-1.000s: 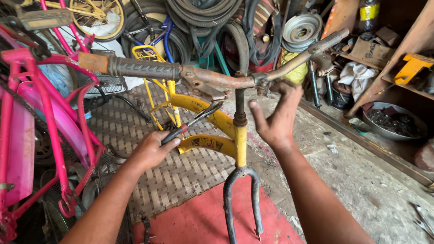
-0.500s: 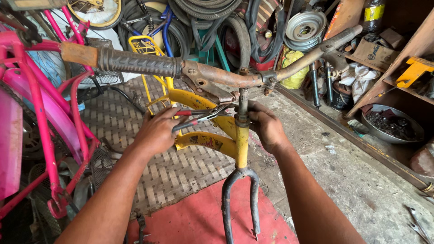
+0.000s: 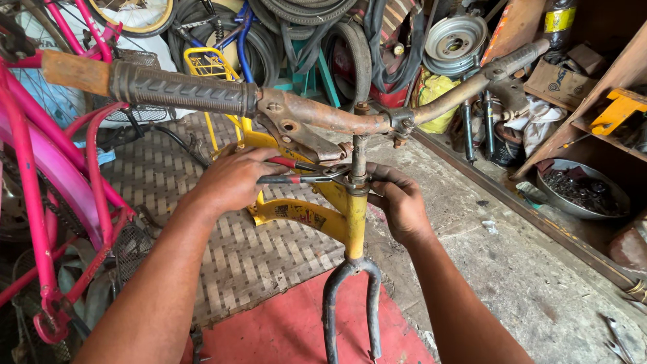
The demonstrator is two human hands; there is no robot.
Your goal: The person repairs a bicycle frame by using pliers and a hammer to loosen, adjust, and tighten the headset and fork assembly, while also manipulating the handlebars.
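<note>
The fork (image 3: 350, 303) stands nearest, dark and bare, its two legs pointing down over the red mat (image 3: 283, 330). Above it rises the yellow frame (image 3: 317, 216), and at the top of its front tube sits the nut (image 3: 357, 180) under the rusty stem.

The left hand (image 3: 232, 178) is closed around the red handles of the pliers (image 3: 303, 172), and their tip reaches the nut from the left side. The right hand (image 3: 397, 202) wraps the front tube just below the nut, fingers curled behind it, so it is gripping the frame.

The main risk, I think, is that the pliers slip off the nut. The metal looks rusty and the tool bites only from one side, so a hard pull may round the edges or let the tool jump. In that case the left knuckles can hit the rusty handlebar (image 3: 323, 114) or the brake bracket just above them. The right thumb lies very close to the nut and may get pinched.

The frame has no wheel and rests only on the fork, so a strong twist may turn or tip it toward the pink bicycle (image 3: 47, 175) on the left. Behind, tyres (image 3: 303, 27) and metal parts stand close
</note>
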